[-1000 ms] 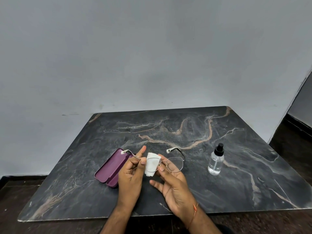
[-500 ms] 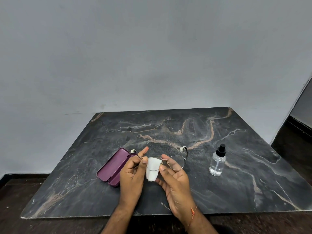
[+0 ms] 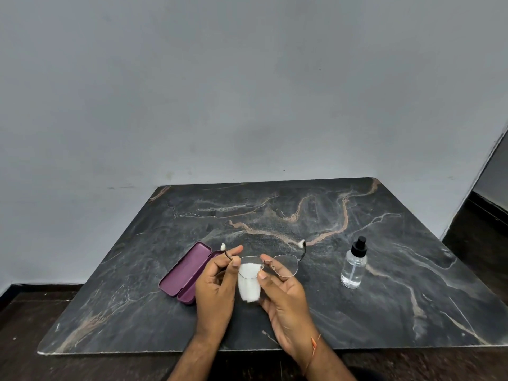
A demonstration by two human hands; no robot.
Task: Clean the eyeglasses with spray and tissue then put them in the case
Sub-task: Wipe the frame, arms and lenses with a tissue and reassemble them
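Above a marble bench (image 3: 275,210), the left hand (image 3: 217,287) pinches the eyeglasses (image 3: 283,266) while the right hand (image 3: 283,295) pinches a tissue (image 3: 248,281) against one lens. An open purple case (image 3: 184,273) lies left, a spray bottle (image 3: 354,264) right.

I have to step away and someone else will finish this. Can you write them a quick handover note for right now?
Left hand: pinches the eyeglasses by the temple end beside the lens being wiped.
Right hand: holds the white tissue against that lens, thumb on its edge.
Spray bottle: upright on the table, to the right, untouched.
Purple case: open, lying left of the hands.
Done: wiping under way; whether spray was applied cannot be told.
Left: finish both lenses, fold the glasses, place them in the case, close it.
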